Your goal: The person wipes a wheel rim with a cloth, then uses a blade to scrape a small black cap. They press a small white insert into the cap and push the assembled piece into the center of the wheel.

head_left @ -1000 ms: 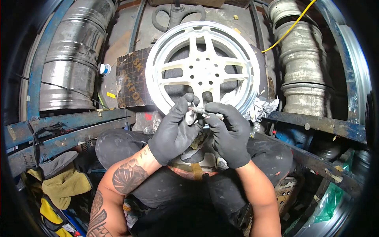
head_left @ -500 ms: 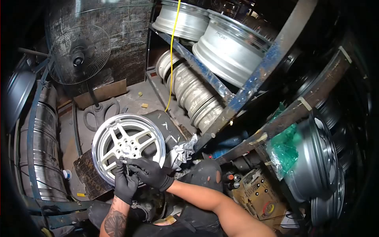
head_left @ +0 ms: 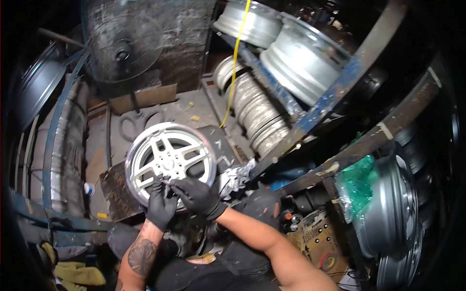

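A white spoked wheel rim (head_left: 169, 164) with a polished lip lies face up in front of my knees. Over its near edge, my left hand (head_left: 161, 206), in a black glove, is closed with its fingertips pinched. My right hand (head_left: 199, 198), gloved in black too, is closed with its fingers meeting the left fingertips. Something small sits between the two sets of fingers; it is too small and blurred to name. Crumpled silvery wrapping (head_left: 234, 178) lies just right of the rim.
A standing fan (head_left: 122, 51) is at the back left. Bare metal rims (head_left: 303, 60) fill the blue rack (head_left: 320, 104) on the right. Green plastic wrap (head_left: 357, 184) hangs by a grey wheel (head_left: 383, 208). Cardboard with a tape roll (head_left: 328, 262) lies low right; yellow cloth (head_left: 80, 273) lies low left.
My view has swung left and down, so the scene sits further right and higher. Yellow cloth has come into view. Both hands stay together over the rim's near edge.
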Available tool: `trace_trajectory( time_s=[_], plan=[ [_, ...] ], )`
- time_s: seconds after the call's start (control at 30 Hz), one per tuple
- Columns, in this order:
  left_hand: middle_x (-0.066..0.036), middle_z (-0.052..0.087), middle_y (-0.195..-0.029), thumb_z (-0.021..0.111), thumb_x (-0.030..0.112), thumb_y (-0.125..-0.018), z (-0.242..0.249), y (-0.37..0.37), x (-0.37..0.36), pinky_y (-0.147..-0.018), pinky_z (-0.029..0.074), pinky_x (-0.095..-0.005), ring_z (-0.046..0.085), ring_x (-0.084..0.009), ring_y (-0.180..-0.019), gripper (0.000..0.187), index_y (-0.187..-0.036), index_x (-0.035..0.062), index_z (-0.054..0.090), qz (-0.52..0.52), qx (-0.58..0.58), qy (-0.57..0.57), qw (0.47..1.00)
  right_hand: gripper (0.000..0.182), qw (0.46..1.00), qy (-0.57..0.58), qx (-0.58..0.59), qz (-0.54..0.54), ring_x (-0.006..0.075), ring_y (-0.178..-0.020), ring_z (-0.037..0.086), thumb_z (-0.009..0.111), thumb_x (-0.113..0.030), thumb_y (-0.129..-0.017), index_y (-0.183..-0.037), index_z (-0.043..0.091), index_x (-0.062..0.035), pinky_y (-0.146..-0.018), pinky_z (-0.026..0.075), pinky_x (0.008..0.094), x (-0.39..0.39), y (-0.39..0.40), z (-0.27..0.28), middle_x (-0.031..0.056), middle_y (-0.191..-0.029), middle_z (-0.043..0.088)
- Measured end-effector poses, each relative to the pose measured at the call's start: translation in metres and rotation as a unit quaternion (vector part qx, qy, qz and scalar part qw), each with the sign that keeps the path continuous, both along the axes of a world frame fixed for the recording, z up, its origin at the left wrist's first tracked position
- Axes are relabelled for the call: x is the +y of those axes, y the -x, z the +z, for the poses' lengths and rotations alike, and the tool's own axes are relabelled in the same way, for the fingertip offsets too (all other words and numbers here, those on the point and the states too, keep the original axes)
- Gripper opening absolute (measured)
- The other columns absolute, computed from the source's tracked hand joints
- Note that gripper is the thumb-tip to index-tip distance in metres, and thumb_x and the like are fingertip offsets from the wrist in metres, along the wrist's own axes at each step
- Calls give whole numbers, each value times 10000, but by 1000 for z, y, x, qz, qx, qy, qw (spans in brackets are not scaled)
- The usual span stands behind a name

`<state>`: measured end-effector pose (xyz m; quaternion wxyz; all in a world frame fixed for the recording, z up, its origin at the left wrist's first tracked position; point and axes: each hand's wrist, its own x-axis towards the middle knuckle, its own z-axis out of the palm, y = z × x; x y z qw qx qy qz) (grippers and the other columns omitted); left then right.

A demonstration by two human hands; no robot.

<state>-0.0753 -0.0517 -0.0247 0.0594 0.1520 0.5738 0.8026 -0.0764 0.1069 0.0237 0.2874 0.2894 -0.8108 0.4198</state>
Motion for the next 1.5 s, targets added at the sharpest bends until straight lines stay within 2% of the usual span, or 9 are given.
trace_trajectory(
  time_s=[0.13, 0.2, 0.27, 0.33, 0.57, 0.73, 0.93, 1.2, 1.5],
  plan=[
    [-91, 484, -1257, 468, -162, -830, -4, -3, -10, -1031, 412, -335, 512, -184, -1135, 752, -1492, 87, 211, 10, 76, 101, 992, 380, 999, 26, -15, 36, 290, -789, 654, 668, -61, -806, -1185, 644, -89, -680, 517, 388, 0, 4, -8, 124, -948, 678],
    [-56, 552, -1183, 539, -44, -904, -10, -2, -7, -1012, 428, -333, 542, -167, -1097, 538, -1401, 103, 394, 48, 63, 59, 995, 398, 998, -16, -15, 65, 292, -793, 657, 678, -49, -791, -1185, 644, -92, -675, 520, 388, 2, 9, -9, 117, -940, 675],
    [-3, 620, -1040, 539, 220, -961, -2, 6, -7, -906, 479, -318, 588, -146, -978, 211, -1144, 117, 558, 23, -178, -174, 968, 318, 998, -25, -41, 50, 302, -768, 657, 680, -56, -814, -1129, 654, -84, -663, 522, 383, -1, 10, -7, 118, -925, 672],
    [15, 636, -923, 530, 367, -982, -5, 14, -11, -801, 506, -286, 609, -127, -882, 269, -1060, 122, 612, 40, -318, -326, 889, 230, 993, -13, -110, 29, 308, -760, 661, 677, -71, -839, -1069, 655, -76, -660, 527, 372, -7, 12, -16, 124, -901, 665],
    [-43, 564, -1056, 329, -179, -850, 2, 10, -19, -829, 486, -247, 568, -115, -896, 519, -1291, 33, 505, 81, -52, 6, 995, 256, 972, -17, -234, -12, 371, -780, 670, 560, -223, -949, -1151, 572, -66, -664, 530, 423, -14, 11, -21, 183, -925, 673],
    [-24, 654, -945, 546, 255, -999, 28, 13, -9, -739, 494, -211, 605, -65, -847, 314, -1134, -14, 637, 134, -208, -130, 960, 337, 941, -22, -337, 21, 385, -768, 661, 473, -309, -986, -1226, 528, -78, -682, 518, 452, -12, 14, -27, 200, -917, 665],
    [-8, 642, -875, 559, 280, -991, 34, 20, -26, -673, 509, -204, 601, -53, -776, 350, -1154, -23, 624, 98, -209, 26, 973, 418, 944, 21, -328, 32, 385, -880, 659, 482, -261, -980, -1376, 470, -126, -729, 523, 443, -15, 12, -20, 215, -1074, 644],
    [-1, 596, -868, 500, 245, -1013, 23, 15, -19, -698, 489, -220, 569, -63, -761, 307, -1169, -1, 595, 56, -279, -125, 951, 454, 970, 17, -240, 45, 370, -966, 647, 545, -127, -929, -1378, 495, -166, -758, 535, 414, -19, 14, -30, 174, -1160, 637],
    [33, 533, -697, 568, 284, -964, 30, 13, -25, -576, 380, -221, 449, -40, -642, 326, -932, -21, 681, 132, -172, 174, 961, 416, 966, -34, -255, 26, 328, -914, 668, 576, -105, -913, -1326, 553, -151, -737, 539, 387, -13, 9, -28, 161, -1073, 665]
  ],
)
